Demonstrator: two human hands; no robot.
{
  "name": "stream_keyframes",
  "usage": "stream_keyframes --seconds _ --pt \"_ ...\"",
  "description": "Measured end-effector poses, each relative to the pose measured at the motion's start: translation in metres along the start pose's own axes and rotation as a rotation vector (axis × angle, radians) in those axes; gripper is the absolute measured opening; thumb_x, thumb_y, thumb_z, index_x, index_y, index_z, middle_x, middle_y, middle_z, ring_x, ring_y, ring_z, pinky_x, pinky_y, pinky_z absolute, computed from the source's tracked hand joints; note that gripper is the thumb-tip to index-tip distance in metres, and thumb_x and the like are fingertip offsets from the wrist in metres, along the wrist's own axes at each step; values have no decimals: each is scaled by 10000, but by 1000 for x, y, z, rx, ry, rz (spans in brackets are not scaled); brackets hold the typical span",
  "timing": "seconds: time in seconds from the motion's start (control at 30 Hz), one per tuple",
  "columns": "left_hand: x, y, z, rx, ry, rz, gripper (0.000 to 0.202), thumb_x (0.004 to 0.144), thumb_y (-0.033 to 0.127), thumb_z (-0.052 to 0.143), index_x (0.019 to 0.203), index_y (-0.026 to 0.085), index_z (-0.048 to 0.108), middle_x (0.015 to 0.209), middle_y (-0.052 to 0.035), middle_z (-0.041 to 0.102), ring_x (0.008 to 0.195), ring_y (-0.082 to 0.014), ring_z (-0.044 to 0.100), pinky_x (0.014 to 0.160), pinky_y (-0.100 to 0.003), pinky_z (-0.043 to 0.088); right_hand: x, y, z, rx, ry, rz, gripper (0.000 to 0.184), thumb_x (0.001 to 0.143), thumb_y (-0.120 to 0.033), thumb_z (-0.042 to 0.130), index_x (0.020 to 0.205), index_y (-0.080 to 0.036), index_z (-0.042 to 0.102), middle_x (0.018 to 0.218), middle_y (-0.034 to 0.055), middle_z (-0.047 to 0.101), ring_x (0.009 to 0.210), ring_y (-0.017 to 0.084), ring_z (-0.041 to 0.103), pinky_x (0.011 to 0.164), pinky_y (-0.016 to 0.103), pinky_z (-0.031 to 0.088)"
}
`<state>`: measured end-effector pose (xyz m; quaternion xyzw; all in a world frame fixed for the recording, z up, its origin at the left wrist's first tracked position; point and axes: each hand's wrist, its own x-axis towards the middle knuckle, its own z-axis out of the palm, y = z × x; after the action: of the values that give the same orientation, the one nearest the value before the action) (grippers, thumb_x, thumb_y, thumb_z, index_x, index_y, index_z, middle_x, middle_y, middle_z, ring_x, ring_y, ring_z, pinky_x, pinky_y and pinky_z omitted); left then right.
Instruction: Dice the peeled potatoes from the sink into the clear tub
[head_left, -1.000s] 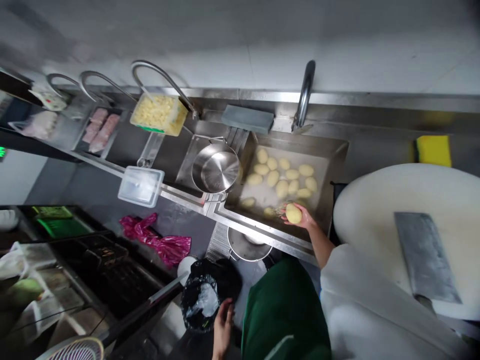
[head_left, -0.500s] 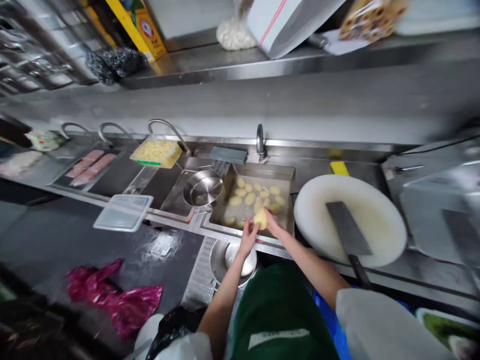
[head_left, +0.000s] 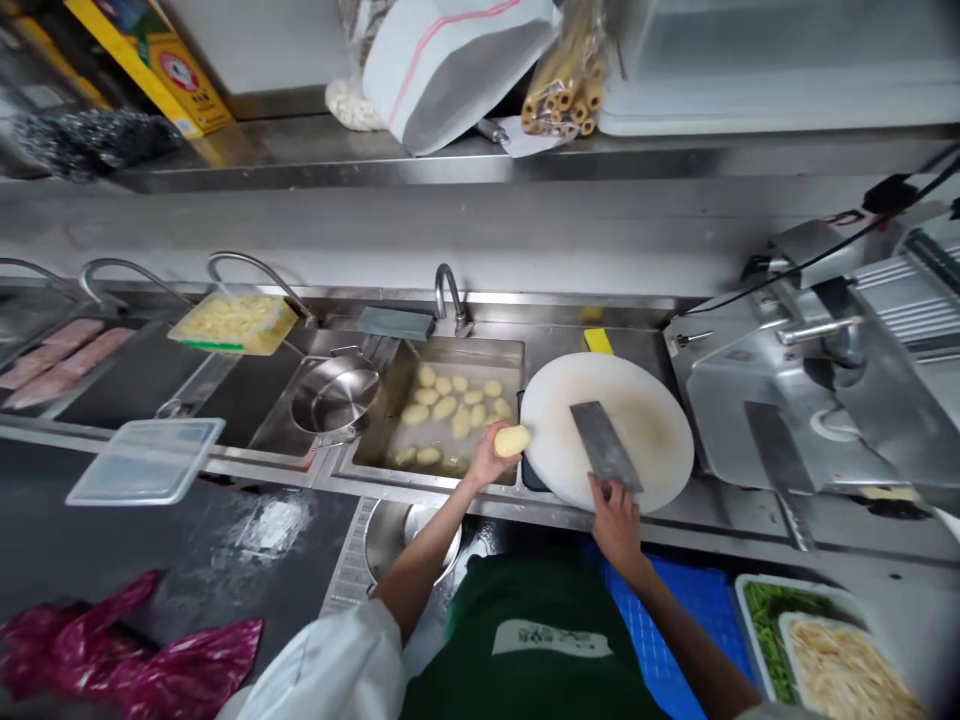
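Note:
A peeled potato [head_left: 511, 441] is gripped in my left hand [head_left: 486, 460], just above the front right corner of the sink and close to the board's left edge. My right hand [head_left: 618, 520] is closed round the handle of a cleaver [head_left: 604, 444]. The cleaver's wide blade lies flat on a thick round white cutting board [head_left: 664, 420], and my fingers hide most of its handle. Several peeled potatoes [head_left: 444, 408] lie in water in the steel sink [head_left: 480, 349] to the left.
Left of the sink are a steel pot [head_left: 335, 392], a tub of cut yellow pieces [head_left: 236, 320] and a plastic lid [head_left: 146, 462]. A yellow sponge [head_left: 598, 341] lies behind the board. To the right stands a slicing machine [head_left: 757, 400] with another cleaver [head_left: 778, 450]. A shelf [head_left: 300, 160] runs overhead.
Both hands held the potato over the sink before. My left hand now has it alone, nearer the board, while my right hand has moved right and taken the cleaver's handle. The view has shifted right.

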<state>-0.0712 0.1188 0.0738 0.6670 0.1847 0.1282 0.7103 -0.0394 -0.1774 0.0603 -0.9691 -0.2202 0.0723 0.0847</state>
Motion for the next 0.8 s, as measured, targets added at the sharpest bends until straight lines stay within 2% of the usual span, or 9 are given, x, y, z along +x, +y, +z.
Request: stream_keyframes --seconds 0.07,0.13,0.23,0.33,0.4,0.5,0.57,0.67,0.8 --pt "23 5 30 234 -82 136 623 535 125 872 1114 208 658 1163 -100 579 1122 -270 539 1051 -429 417 5 18 -1 7 -41 0 718 761 -53 525 1454 -241 488 1339 186 460 1198 378 470 991 488 396" --pt "36 5 55 440 -145 189 618 575 142 852 1158 218 660 1179 -106 573 1117 -286 534 1046 -439 410 11 35 -3 45 -101 -2 745 754 -44 503 1470 -249 468 1347 173 434 1165 359 495 984 452 409" --pt "31 -4 69 677 -56 151 607 671 293 831 1234 227 614 1210 -105 567 1127 -292 530 1036 -430 416 18 63 -9 100 -181 -4 798 754 -39 459 1516 -265 389 1348 147 414 1090 313 547 978 425 428" --pt "12 -21 47 869 209 -27 623 790 454 731 1323 217 514 1240 -105 568 1155 -276 529 1033 -409 425 21 92 -20 146 -191 -17 773 786 -71 434 1531 -255 343 1285 128 440 1098 295 557 987 414 434" --pt "3 -32 18 1048 287 -273 617 865 489 635 1374 198 442 1227 -116 583 1151 -262 549 1016 -393 435 25 110 -27 164 -177 -29 737 802 -86 422 1520 -239 357 1255 125 453 1120 293 553 983 399 442" --pt "7 -48 -28 1274 191 -610 638 846 473 649 1371 174 444 1196 -152 602 1163 -303 556 991 -419 436 30 129 -31 158 -186 -48 707 810 -85 401 1503 -229 387 1259 127 462 1109 289 563 958 385 462" --pt "17 -61 -49 1303 120 -694 661 768 437 730 1326 168 501 1203 -181 594 1187 -360 532 980 -462 428 32 136 -29 129 -213 -41 696 817 -90 396 1497 -236 402 1273 131 471 1092 294 573 930 390 478" --pt "33 -84 -62 1262 58 -726 577 714 364 775 1219 162 583 1198 -182 588 1197 -390 500 998 -515 390 32 141 -19 60 -228 -23 688 822 -115 400 1499 -235 411 1301 149 473 1089 320 583 909 414 489" --pt "49 -108 -65 1162 66 -732 355 738 245 734 1045 110 618 1102 -143 601 1125 -314 501 1005 -525 362 25 146 -12 11 -186 -3 765 795 -141 412 1547 -260 337 1315 170 468 1079 352 614 941 481 482"
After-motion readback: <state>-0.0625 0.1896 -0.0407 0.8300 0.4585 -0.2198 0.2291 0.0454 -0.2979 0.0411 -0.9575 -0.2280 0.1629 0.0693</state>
